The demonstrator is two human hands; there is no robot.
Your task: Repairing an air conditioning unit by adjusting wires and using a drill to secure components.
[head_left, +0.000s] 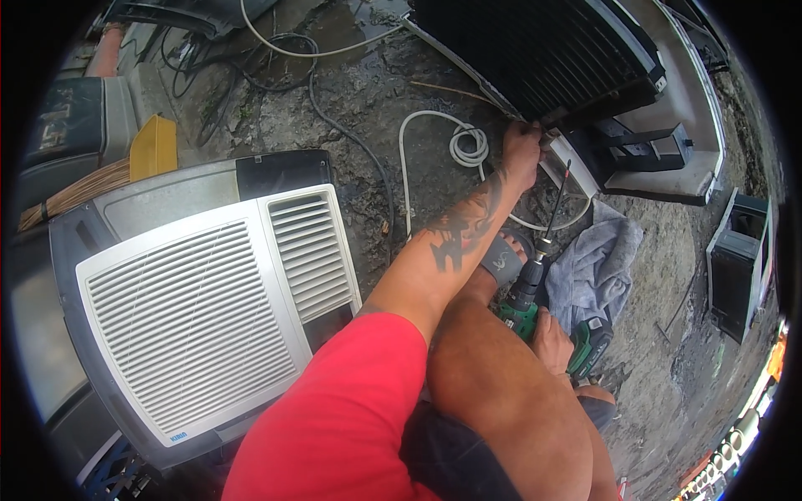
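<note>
A slip of the bit (558,200) is judged the main risk: its tip is held near the left grip (523,157), so fingers could be struck if the drill (520,311) were started early or swung leftward. Whether the tip is seated against the pale strip (576,167) beyond it cannot be told. The cord (469,144) is looped close by and is passed behind the bit; it could be snagged if a turning bit were lowered. The cloth (595,263) is bunched just beside the chuck (536,265), and fabric could be wound in by the same cause. The finned panel (543,58) might be shifted if pressure were applied off-line, since its support is not clearly shown. The sandalled foot (505,257) is placed near the chuck and could be hit if the drill were dropped. Positions: the drill is grasped in the right grip (551,342), with fingers wrapped at its handle, chuck and bit pointed away from the person; the trigger finger cannot be made out. The finned panel is located just beyond the left grip, its lower corner met by the fingertips; whether it is pinched or merely touched cannot be told. The bit is lain to the right of the left forearm.
</note>
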